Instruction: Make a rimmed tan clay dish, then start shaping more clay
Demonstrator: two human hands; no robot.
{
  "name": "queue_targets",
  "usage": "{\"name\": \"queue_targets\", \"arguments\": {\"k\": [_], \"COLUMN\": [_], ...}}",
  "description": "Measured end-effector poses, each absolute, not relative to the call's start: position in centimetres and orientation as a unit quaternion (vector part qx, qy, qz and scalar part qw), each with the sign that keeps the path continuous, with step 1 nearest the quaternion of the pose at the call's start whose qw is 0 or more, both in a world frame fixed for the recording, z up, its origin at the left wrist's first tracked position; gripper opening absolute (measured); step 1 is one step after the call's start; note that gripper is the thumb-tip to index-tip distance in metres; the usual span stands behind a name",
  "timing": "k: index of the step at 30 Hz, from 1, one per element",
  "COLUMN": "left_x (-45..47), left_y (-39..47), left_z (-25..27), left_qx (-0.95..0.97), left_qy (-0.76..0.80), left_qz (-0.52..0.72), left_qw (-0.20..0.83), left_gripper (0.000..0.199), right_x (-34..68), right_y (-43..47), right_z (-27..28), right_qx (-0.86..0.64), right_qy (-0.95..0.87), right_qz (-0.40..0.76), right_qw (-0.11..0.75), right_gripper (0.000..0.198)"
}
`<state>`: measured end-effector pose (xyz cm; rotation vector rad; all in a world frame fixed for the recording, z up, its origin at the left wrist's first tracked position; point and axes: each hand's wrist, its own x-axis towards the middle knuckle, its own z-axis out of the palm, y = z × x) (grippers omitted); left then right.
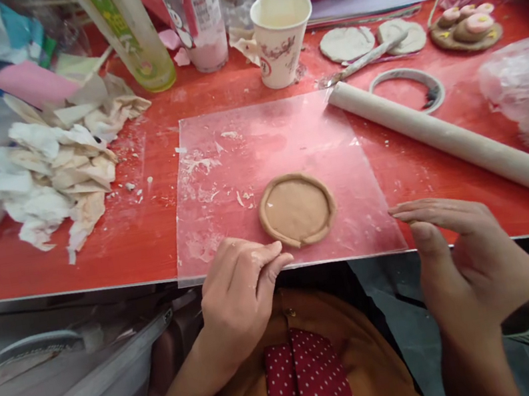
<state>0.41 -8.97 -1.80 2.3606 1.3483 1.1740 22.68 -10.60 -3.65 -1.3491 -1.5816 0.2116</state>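
A round, shallow brown clay dish (297,208) with a raised rolled rim lies on a clear plastic sheet (337,145). At the front of its rim a seam or small gap shows. My left hand (241,286) is at the dish's front left edge, fingers curled, thumb and forefinger pressed together by the rim. Whether anything is between those fingertips cannot be made out. To the right of the dish, apart from it, my right hand (471,251) hovers over the sheet's right edge. Its fingers are stretched out, with the thumb below them and no held thing visible.
A long rolling rod (452,136) slants along the right, by a tape ring (409,91) and a clay-smeared tool (366,61). Behind stand a paper cup (282,39), a plastic cup (198,30) and a bottle (131,38). Crumpled tissues (52,172) lie left.
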Motion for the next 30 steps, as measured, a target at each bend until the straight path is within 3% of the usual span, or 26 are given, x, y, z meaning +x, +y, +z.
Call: {"name": "queue_targets", "arguments": {"k": [5,14,22,24,28,30], "left_x": [0.4,0.0,-0.7,-0.7,-0.6,-0.5], "left_y": [-9.0,-8.5,-8.2,-8.2,-8.3,-8.3], "left_z": [-2.0,-1.8,-1.6,-1.6,-1.6,-1.6], "left_qx": [0.775,0.773,0.774,0.779,0.774,0.774], "left_qy": [0.481,0.496,0.488,0.472,0.475,0.485], "left_qz": [0.396,0.383,0.389,0.392,0.395,0.387], "left_qw": [0.106,0.100,0.111,0.131,0.140,0.127], "left_gripper": [0.022,0.028,0.012,0.005,0.015,0.008], "right_x": [22.5,22.0,22.1,22.1,22.1,22.1], "right_y": [-9.1,-5.8,-5.4,-5.5,-5.7,-5.7], "right_z": [-3.0,-2.7,-3.0,-3.0,-3.0,-3.0], "right_qx": [-0.545,-0.566,-0.583,-0.583,-0.586,-0.586], "right_qy": [-0.662,-0.736,-0.730,-0.724,-0.707,-0.704], "right_qz": [0.032,0.013,0.024,0.036,0.044,0.046], "right_qw": [0.514,0.371,0.354,0.366,0.394,0.399], "right_gripper": [0.021,0.016,0.033,0.032,0.028,0.028]}}
